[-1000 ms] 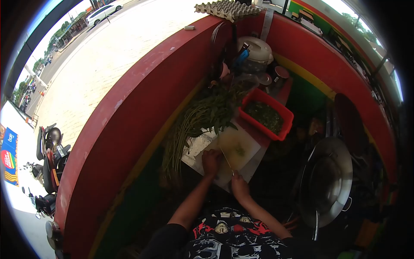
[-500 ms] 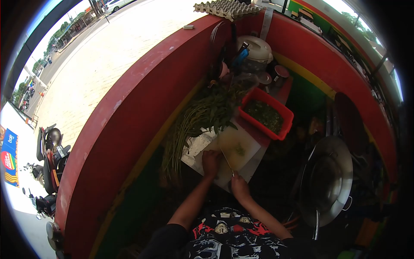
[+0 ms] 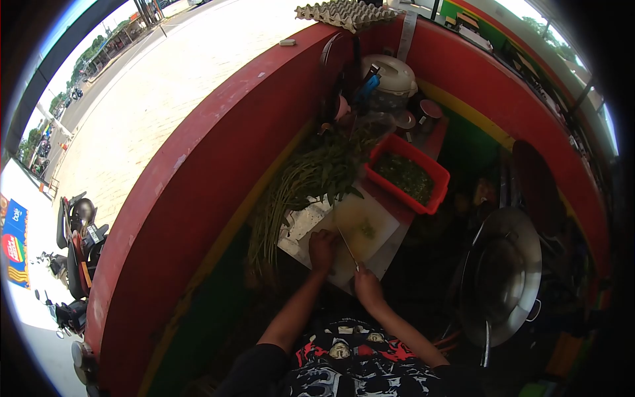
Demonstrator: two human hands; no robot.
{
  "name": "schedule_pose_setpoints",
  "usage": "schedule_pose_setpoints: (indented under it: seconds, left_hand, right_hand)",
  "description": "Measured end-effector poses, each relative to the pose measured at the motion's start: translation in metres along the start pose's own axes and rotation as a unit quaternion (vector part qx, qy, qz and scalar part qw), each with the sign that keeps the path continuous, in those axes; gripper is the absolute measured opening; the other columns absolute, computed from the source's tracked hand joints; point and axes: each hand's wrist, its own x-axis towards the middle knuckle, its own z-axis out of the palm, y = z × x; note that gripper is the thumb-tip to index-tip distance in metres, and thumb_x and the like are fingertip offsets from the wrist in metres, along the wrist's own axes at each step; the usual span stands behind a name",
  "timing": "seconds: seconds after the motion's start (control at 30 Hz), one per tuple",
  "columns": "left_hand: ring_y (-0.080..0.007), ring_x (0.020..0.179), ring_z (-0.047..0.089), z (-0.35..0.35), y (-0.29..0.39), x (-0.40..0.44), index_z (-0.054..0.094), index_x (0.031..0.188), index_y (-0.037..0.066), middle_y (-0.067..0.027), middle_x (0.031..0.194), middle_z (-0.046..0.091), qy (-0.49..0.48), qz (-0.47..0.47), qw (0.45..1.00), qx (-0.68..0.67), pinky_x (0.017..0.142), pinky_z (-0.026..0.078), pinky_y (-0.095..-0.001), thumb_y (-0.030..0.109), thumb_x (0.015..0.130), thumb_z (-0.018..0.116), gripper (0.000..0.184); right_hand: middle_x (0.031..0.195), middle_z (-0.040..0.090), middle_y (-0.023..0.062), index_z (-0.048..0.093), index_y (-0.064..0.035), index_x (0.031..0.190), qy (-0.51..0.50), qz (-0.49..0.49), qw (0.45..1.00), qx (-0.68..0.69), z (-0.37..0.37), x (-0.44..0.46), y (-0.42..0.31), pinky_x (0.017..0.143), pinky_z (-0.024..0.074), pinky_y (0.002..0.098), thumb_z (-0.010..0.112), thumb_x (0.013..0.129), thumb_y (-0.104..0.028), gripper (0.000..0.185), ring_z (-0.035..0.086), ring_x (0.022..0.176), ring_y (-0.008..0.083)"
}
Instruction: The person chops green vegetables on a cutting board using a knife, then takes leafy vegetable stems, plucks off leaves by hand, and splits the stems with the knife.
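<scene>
Our right hand (image 3: 368,284) is closed round the knife (image 3: 348,247), its blade just right of our curled left hand (image 3: 322,250), whose grip we can't tell; chopped greens (image 3: 368,229) lie beyond on the cutting board (image 3: 385,223).

Over the near end of the table (image 3: 393,263), the pale cutting board (image 3: 381,241) could be reached from above along its right edge, past a small heap of chopped greens (image 3: 368,229). The left hand (image 3: 323,250) and the right hand (image 3: 368,286) blocked the near approach, with the knife (image 3: 348,246) slanting between them. Leafy stalks (image 3: 301,175) crowded the left edge, close to the red wall (image 3: 198,178), which barred a low sideways reach. Beyond the board, the red basin (image 3: 438,200) stood at the right edge; jars and a lidded container (image 3: 390,76) filled the far corner. A dark gap separated the table from the wok (image 3: 501,278); its depth could not be told.
</scene>
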Motion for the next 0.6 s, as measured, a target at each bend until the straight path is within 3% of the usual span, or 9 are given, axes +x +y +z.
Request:
schedule_pose_setpoints:
  seconds: [0.2, 0.27, 0.4, 0.6]
  left_hand:
    - [-0.0294, 0.093, 0.06, -0.005, -0.003, -0.005, 0.078, 0.098, 0.012, -0.0061, 0.095, 0.067, -0.013, 0.034, 0.999, 0.009, 0.086, 0.05, -0.0406, 0.013, 0.083, 0.069, 0.018]
    - [-0.0288, 0.094, 0.06, -0.007, -0.005, -0.007, 0.076, 0.102, 0.012, -0.0058, 0.097, 0.067, -0.006, 0.089, 0.995, 0.046, 0.086, 0.049, -0.0402, 0.011, 0.08, 0.066, 0.025]
    - [-0.0285, 0.095, 0.06, -0.005, -0.003, -0.007, 0.075, 0.104, 0.012, -0.0055, 0.098, 0.067, -0.017, 0.073, 0.996, 0.053, 0.086, 0.05, -0.0403, 0.009, 0.078, 0.064, 0.029]
    - [-0.0288, 0.095, 0.06, -0.003, -0.002, -0.007, 0.076, 0.103, 0.013, -0.0057, 0.097, 0.068, -0.009, 0.074, 0.995, 0.065, 0.087, 0.049, -0.0415, 0.009, 0.078, 0.063, 0.029]
  right_hand:
    - [0.087, 0.068, 0.028, 0.056, 0.0032, 0.12, 0.024, -0.006, 1.0, 0.003, 0.001, 0.011, -0.005, 0.071, 0.0542, 0.0559, 0.055, 0.101, -0.016, 0.027, 0.068, 0.083, 0.0476]
    - [0.087, 0.068, 0.0279, 0.056, 0.0029, 0.121, 0.029, -0.018, 0.999, 0.016, -0.001, 0.006, -0.001, 0.071, 0.0545, 0.0555, 0.055, 0.101, -0.016, 0.028, 0.068, 0.083, 0.0471]
    - [0.088, 0.068, 0.0253, 0.055, 0.0007, 0.12, 0.029, -0.024, 0.999, 0.008, -0.003, -0.004, -0.003, 0.07, 0.0558, 0.056, 0.054, 0.102, -0.021, 0.028, 0.069, 0.082, 0.0461]
    - [0.087, 0.068, 0.0281, 0.056, 0.002, 0.121, 0.015, -0.001, 0.999, -0.052, 0.006, 0.009, -0.001, 0.07, 0.055, 0.0549, 0.055, 0.101, -0.018, 0.028, 0.068, 0.081, 0.0471]
